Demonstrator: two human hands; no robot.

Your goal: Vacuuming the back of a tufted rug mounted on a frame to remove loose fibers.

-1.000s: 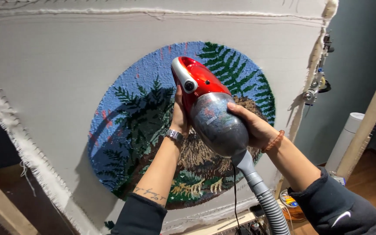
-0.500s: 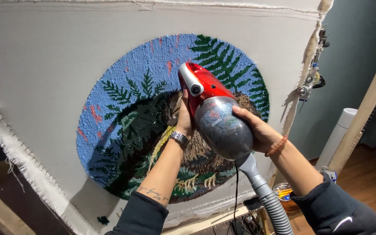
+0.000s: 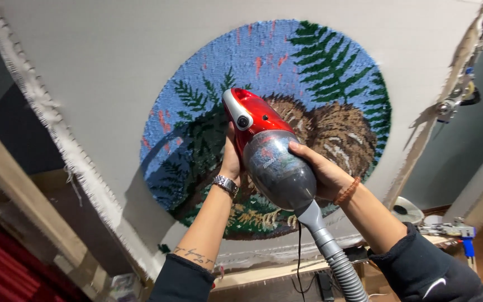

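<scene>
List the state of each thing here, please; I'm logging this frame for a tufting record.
Handheld vacuum: held up against the rug, hose attached.
Left hand: gripping the vacuum's underside.
Right hand: resting on the grey canister.
Round tufted rug: mounted in the cloth, fully tufted.
Backing cloth: stretched taut, edges frayed.
Hose: hanging down, uncoiled.

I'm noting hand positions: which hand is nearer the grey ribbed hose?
Right. The right hand grips the vacuum's grey body just above the hose; the left hand holds the red part, farther up.
</scene>
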